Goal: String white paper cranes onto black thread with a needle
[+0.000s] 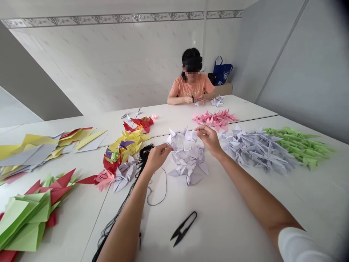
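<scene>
White folded paper cranes point(188, 156) form a cluster in the middle of the table, with a row of them along its far side. My left hand point(160, 154) pinches at the left edge of this row; what lies between the fingertips is too small to make out. At the row's right end, my right hand point(208, 137) has thumb and forefinger closed on a white crane's tip. A thin black thread point(165, 185) curls on the table below my left hand. Black thread snips point(183, 229) lie nearer to me.
Black cords point(122, 207) run beside my left forearm. Coloured cranes point(131, 142) and paper sheets point(32, 214) lie left; white point(259, 149), green point(302, 145) and pink cranes point(215, 118) lie right and behind. A person point(191, 85) sits opposite, hands at small paper pieces.
</scene>
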The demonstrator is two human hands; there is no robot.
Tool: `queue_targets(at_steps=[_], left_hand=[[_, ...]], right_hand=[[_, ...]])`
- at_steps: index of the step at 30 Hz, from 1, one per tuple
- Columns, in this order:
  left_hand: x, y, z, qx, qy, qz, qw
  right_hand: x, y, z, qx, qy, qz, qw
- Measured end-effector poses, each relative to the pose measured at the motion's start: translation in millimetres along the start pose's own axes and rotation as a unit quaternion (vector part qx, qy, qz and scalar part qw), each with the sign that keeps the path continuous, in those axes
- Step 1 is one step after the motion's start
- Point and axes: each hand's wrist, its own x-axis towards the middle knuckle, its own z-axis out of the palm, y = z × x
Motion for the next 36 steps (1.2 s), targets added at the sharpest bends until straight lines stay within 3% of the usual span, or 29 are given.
queue_targets(at_steps=[7, 11, 15, 19, 24, 28, 32, 36], left_hand=[[-23.3, 45.5, -9.3, -0.180, -0.135, 0.050, 0.973], [-32.3, 59.3, -17.4, -0.211, -0.139, 0.063, 0.965], [-37.7, 67.5, -28.0, -0.222, -0.143, 0.064, 0.962], [-40.9, 71.1, -32.2, -0.217, -0.163, 0.067, 0.960], [-39.3, 67.4, -29.0, -0.184, -0.181, 0.085, 0.962], [-39.6, 63.9, -33.7, -0.158, -0.133, 0.081, 0.975], [-44.7, 63.8, -43.7, -0.216, -0.078, 0.068, 0.971], [-52.3, 72.9, -46.0, -0.251, -0.044, 0.088, 0.963]], right_hand=[[-33.2, -58.1, 3.7, 0.089, 0.024, -0.042, 0.995], [-44.9, -73.9, 3.6, 0.110, 0.035, -0.036, 0.993], [-49.6, -80.2, -3.3, 0.180, 0.009, 0.022, 0.983], [-56.3, -78.2, -12.2, 0.230, -0.030, 0.088, 0.969], [-71.4, -65.2, -18.3, 0.236, -0.038, 0.130, 0.962], [-81.2, -43.3, -25.6, 0.097, -0.034, 0.133, 0.986], [-85.4, -19.8, -38.0, 0.001, -0.039, 0.132, 0.990], [-81.8, -25.2, -47.3, -0.046, 0.014, 0.106, 0.993]])
